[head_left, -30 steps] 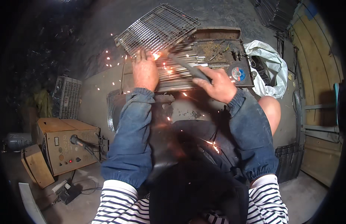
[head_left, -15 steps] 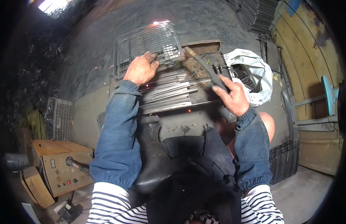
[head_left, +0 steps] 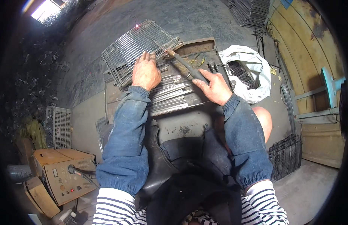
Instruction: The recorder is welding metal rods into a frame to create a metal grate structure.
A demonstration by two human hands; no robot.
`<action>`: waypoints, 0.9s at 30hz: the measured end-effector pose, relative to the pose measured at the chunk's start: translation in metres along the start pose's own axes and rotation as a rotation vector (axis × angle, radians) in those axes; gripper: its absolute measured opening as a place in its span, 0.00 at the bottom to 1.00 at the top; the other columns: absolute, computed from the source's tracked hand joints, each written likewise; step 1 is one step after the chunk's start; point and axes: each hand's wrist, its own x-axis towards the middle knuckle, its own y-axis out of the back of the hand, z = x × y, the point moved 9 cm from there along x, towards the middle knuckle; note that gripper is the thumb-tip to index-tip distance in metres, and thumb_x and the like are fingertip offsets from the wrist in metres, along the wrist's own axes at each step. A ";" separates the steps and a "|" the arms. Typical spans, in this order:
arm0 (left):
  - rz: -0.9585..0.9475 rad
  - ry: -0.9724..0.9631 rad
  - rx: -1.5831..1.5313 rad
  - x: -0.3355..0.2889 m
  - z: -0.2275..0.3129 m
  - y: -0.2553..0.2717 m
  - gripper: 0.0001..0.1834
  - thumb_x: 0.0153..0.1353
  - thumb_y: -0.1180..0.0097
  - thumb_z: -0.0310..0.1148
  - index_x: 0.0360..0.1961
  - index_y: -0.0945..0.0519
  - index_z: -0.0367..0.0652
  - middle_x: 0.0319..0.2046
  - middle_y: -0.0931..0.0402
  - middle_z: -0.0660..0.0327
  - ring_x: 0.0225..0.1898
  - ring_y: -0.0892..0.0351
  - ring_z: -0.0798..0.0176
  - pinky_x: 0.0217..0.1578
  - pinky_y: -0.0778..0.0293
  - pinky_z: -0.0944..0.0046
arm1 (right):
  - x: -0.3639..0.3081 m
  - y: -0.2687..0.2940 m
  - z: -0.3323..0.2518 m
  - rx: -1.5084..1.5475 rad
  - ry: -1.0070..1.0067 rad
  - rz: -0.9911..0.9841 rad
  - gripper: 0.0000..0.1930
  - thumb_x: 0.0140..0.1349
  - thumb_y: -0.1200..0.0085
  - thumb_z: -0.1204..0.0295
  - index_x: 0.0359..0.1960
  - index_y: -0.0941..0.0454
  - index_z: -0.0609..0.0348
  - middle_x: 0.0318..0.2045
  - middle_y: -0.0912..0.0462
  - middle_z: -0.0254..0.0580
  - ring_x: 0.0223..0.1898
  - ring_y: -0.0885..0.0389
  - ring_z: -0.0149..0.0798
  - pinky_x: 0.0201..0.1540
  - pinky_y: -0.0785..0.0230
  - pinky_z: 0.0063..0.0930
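Note:
A rectangular wire grid (head_left: 123, 45) sits turned at a slant over the far left of a low worktable. My left hand (head_left: 146, 73) rests on the grid's near edge, fingers stretched forward over the wires; its thumb is hidden. My right hand (head_left: 215, 88) is wrapped around the dark handle of a welding torch (head_left: 183, 65). The torch's brass-coloured nozzle points to the far left, close by the grid's right corner; I cannot tell whether they touch. Loose metal rods (head_left: 170, 95) lie side by side on the table below my left hand.
A white sack (head_left: 262, 80) holding dark metal pieces stands right of the table. Pliers-like tools (head_left: 215, 66) lie near it. An orange-topped welding machine (head_left: 65, 172) stands at lower left. Stacked wire panels (head_left: 284, 157) lean at right; another stack (head_left: 253, 13) stands at the far right.
The grid has turned and shifted left and nearer. My left hand has moved slightly right, its fingers straighter. My right hand has brought the torch leftward, its nozzle nearer the grid.

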 end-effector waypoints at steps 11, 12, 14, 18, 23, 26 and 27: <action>0.108 -0.067 0.053 -0.005 0.005 0.010 0.29 0.58 0.44 0.36 0.61 0.24 0.36 0.61 0.27 0.42 0.68 0.33 0.41 0.69 0.40 0.47 | 0.005 -0.005 -0.007 0.071 -0.038 -0.043 0.22 0.65 0.37 0.62 0.52 0.21 0.68 0.34 0.15 0.62 0.36 0.13 0.55 0.39 0.23 0.41; 0.091 -0.053 -0.034 -0.005 0.007 0.018 0.29 0.59 0.44 0.36 0.61 0.24 0.36 0.61 0.27 0.42 0.67 0.32 0.41 0.69 0.39 0.48 | 0.005 -0.004 -0.011 0.086 0.009 -0.038 0.22 0.65 0.38 0.61 0.51 0.21 0.67 0.33 0.15 0.61 0.35 0.14 0.59 0.38 0.24 0.43; 0.083 -0.033 -0.099 -0.005 0.005 0.017 0.28 0.59 0.43 0.38 0.60 0.24 0.35 0.59 0.25 0.42 0.65 0.31 0.41 0.67 0.36 0.48 | 0.005 -0.006 -0.007 0.068 0.000 -0.044 0.21 0.65 0.38 0.61 0.50 0.21 0.67 0.33 0.15 0.61 0.35 0.15 0.59 0.38 0.24 0.44; -0.013 0.042 -0.164 -0.003 0.006 0.014 0.24 0.58 0.44 0.33 0.56 0.21 0.38 0.56 0.23 0.41 0.60 0.27 0.38 0.62 0.30 0.48 | 0.001 -0.005 0.000 0.045 -0.008 0.019 0.22 0.64 0.38 0.61 0.51 0.21 0.67 0.33 0.16 0.62 0.34 0.15 0.60 0.38 0.25 0.45; 0.132 -0.028 -0.209 -0.007 -0.005 0.018 0.29 0.53 0.46 0.28 0.58 0.23 0.29 0.60 0.26 0.37 0.67 0.32 0.42 0.70 0.38 0.50 | 0.002 -0.008 -0.007 0.054 -0.008 -0.006 0.23 0.65 0.38 0.62 0.54 0.22 0.68 0.35 0.15 0.63 0.38 0.13 0.59 0.41 0.22 0.42; 0.215 0.018 -0.227 -0.015 -0.022 0.031 0.32 0.54 0.46 0.29 0.62 0.28 0.26 0.63 0.29 0.39 0.70 0.36 0.41 0.72 0.42 0.49 | -0.002 -0.005 -0.022 0.100 0.064 -0.006 0.23 0.65 0.37 0.63 0.53 0.22 0.70 0.36 0.15 0.63 0.38 0.13 0.59 0.41 0.22 0.41; 0.137 0.039 -0.117 -0.020 -0.021 0.025 0.32 0.55 0.46 0.29 0.63 0.28 0.27 0.63 0.29 0.40 0.70 0.36 0.41 0.72 0.42 0.46 | -0.005 -0.006 -0.023 -0.002 0.116 0.005 0.23 0.64 0.37 0.64 0.53 0.22 0.72 0.36 0.15 0.64 0.38 0.13 0.60 0.41 0.22 0.41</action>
